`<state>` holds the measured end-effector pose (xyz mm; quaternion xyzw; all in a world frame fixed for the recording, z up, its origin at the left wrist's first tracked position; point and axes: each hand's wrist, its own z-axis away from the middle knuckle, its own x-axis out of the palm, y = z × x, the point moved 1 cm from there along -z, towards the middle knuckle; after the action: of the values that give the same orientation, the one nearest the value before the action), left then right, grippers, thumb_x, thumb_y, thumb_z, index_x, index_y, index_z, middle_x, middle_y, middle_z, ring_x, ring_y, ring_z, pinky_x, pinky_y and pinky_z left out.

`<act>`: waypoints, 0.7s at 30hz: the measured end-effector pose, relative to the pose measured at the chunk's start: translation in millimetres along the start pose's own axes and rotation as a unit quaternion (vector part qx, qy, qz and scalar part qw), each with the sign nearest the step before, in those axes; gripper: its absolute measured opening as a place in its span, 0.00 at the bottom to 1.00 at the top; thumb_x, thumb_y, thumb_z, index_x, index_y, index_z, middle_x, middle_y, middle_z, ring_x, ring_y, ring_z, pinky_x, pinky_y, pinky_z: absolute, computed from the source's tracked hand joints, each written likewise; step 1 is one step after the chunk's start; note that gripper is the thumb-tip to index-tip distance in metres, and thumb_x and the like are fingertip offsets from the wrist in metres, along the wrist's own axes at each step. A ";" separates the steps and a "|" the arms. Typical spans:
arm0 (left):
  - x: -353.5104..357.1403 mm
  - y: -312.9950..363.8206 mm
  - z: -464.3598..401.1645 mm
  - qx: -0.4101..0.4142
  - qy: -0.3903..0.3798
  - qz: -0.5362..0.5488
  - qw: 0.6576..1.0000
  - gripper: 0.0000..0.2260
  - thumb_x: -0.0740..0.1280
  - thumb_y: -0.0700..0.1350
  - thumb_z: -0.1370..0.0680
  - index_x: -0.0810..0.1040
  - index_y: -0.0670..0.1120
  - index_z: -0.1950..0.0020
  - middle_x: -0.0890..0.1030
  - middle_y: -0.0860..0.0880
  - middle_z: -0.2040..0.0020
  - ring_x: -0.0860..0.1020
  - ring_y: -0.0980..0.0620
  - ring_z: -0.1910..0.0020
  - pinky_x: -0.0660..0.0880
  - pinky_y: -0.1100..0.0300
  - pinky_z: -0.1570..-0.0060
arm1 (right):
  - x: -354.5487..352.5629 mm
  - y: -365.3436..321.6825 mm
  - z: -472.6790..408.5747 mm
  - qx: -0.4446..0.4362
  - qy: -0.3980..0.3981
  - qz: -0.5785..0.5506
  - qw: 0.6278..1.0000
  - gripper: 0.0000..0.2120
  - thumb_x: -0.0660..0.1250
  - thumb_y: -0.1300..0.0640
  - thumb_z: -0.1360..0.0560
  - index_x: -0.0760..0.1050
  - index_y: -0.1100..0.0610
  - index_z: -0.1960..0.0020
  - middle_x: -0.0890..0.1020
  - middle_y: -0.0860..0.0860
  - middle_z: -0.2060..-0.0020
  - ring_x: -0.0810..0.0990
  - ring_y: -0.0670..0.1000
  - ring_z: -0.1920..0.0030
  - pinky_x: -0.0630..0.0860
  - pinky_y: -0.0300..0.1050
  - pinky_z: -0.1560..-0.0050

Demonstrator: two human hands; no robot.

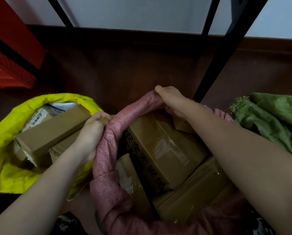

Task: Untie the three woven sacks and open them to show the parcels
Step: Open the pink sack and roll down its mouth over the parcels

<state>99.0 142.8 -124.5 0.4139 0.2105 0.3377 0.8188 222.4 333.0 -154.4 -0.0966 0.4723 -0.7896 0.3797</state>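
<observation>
**Inspector A:** Nearest item?

**Inspector B:** The pink sack, centre foreground, mouth open with its rim rolled down. Brown cardboard parcels are exposed inside; one carries black printed characters and clear tape.

**Inspector A:** Hands?

**Inspector B:** The left hand is clenched on the rolled rim at the sack's left side. The right hand grips the rim at the far edge, fingers curled over the fabric. Both forearms are bare.

**Inspector A:** To the left?

**Inspector B:** The yellow sack, touching the pink one, also open. A long brown box lies tilted across its mouth, with white printed packets behind it.

**Inspector A:** To the right?

**Inspector B:** The green sack, just beside the pink one. Its fabric is bunched; contents not visible.

**Inspector A:** Beyond?

**Inspector B:** Dark wooden floor, black metal frame legs, a red crate at far left and a pale wall.
</observation>
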 end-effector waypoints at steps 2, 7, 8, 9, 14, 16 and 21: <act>-0.4 -0.9 0.1 0.071 -0.021 -0.158 0.985 0.12 0.70 0.50 0.25 0.71 0.46 0.62 0.75 0.51 0.69 0.72 0.54 0.67 0.69 0.60 0.64 | 1.1 0.1 -0.9 -0.010 0.003 0.005 1.000 0.17 0.58 0.49 0.21 0.77 0.59 0.58 0.80 0.53 0.65 0.81 0.53 0.58 0.77 0.46 0.51; -21.4 -2.4 -3.0 0.265 0.029 -0.571 0.776 0.14 0.77 0.51 0.33 0.78 0.45 0.57 0.67 0.45 0.54 0.70 0.45 0.51 0.69 0.57 0.49 | -2.7 4.7 -7.9 -0.031 0.017 0.014 0.999 0.17 0.57 0.48 0.22 0.77 0.59 0.57 0.77 0.54 0.66 0.80 0.55 0.57 0.76 0.54 0.44; -23.7 0.1 -1.2 0.287 0.047 -0.614 0.734 0.10 0.75 0.50 0.30 0.77 0.46 0.60 0.69 0.45 0.56 0.72 0.41 0.52 0.70 0.53 0.52 | -3.7 5.7 -9.4 -0.031 0.021 0.014 0.999 0.16 0.57 0.48 0.21 0.76 0.58 0.57 0.76 0.54 0.68 0.79 0.54 0.59 0.76 0.53 0.45; -24.8 1.7 0.3 0.289 0.061 -0.633 0.716 0.10 0.72 0.48 0.28 0.74 0.47 0.64 0.72 0.44 0.59 0.75 0.39 0.55 0.69 0.53 0.57 | -4.4 6.4 -10.1 -0.030 0.024 0.018 0.999 0.17 0.56 0.48 0.21 0.76 0.57 0.58 0.75 0.53 0.69 0.78 0.53 0.61 0.77 0.52 0.48; -13.1 -8.8 1.9 0.007 0.009 -0.108 0.994 0.14 0.61 0.38 0.19 0.79 0.40 0.63 0.79 0.42 0.69 0.77 0.48 0.71 0.76 0.60 0.65 | -5.7 9.6 -10.1 -0.079 0.094 0.112 0.986 0.16 0.58 0.53 0.21 0.77 0.65 0.54 0.80 0.59 0.63 0.79 0.58 0.60 0.76 0.51 0.56; -14.2 -17.7 -5.0 -0.056 0.009 -0.002 0.998 0.08 0.59 0.38 0.19 0.77 0.37 0.51 0.78 0.40 0.61 0.78 0.46 0.65 0.79 0.57 0.66 | -6.0 12.8 -9.8 -0.115 0.123 0.175 0.970 0.11 0.60 0.54 0.21 0.76 0.59 0.46 0.80 0.55 0.52 0.78 0.55 0.49 0.76 0.52 0.47; -15.8 -24.3 -13.8 -0.028 0.077 -0.014 0.997 0.09 0.57 0.33 0.21 0.70 0.45 0.58 0.73 0.44 0.63 0.73 0.49 0.67 0.75 0.64 0.74 | 2.1 10.9 24.0 -0.209 0.235 0.334 0.889 0.18 0.67 0.53 0.27 0.70 0.50 0.38 0.68 0.53 0.41 0.66 0.55 0.39 0.68 0.51 0.39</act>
<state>88.7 128.2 -151.3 0.3603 0.2693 0.3628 0.8161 238.8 312.6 -150.9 0.1777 0.7059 -0.4991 0.4700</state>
